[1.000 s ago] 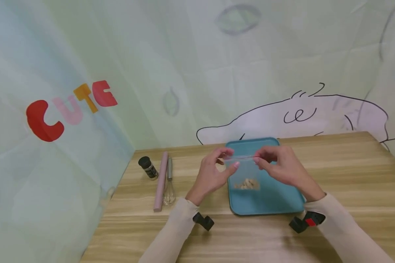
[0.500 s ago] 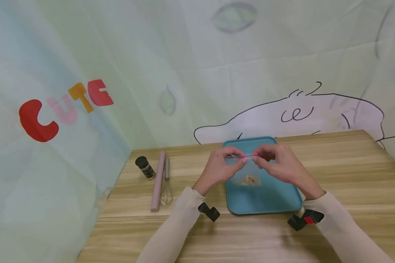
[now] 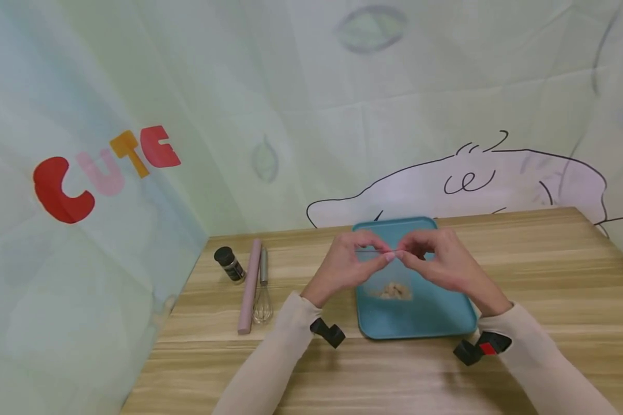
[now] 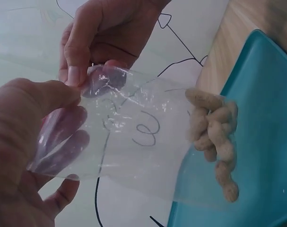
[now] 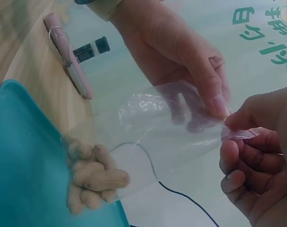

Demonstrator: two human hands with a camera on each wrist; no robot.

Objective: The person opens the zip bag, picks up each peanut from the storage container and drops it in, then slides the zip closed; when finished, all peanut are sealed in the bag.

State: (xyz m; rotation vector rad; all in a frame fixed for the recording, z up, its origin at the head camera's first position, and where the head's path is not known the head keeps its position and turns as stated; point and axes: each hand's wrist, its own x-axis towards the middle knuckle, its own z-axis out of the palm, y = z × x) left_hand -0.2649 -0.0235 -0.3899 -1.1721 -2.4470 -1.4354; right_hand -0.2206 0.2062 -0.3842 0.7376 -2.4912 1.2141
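Observation:
Both hands hold a clear zip bag [image 4: 138, 127] by its top edge above a blue tray [image 3: 415, 323]. Several peanuts in their shells [image 3: 393, 291] lie at the bottom of the bag. My left hand [image 3: 345, 262] pinches the edge between thumb and fingers; its fingers show through the film in the left wrist view. Right beside it, my right hand [image 3: 438, 259] pinches the same edge, thumb against the index finger. The two thumbs meet near the middle of the edge. In the right wrist view a reddish strip [image 5: 249, 135] runs along the bag's mouth.
Left of the tray, on the wooden table [image 3: 311, 369], lie a pink rolling pin [image 3: 250, 288] and a whisk [image 3: 263, 288]. A small black-capped jar [image 3: 230, 265] stands beyond them. A printed curtain [image 3: 270, 86] hangs behind the table.
My left hand has moved right along the bag's edge until its thumb reaches the right hand. Its fingers have closed from a looser pose onto the edge. The right hand has hardly moved.

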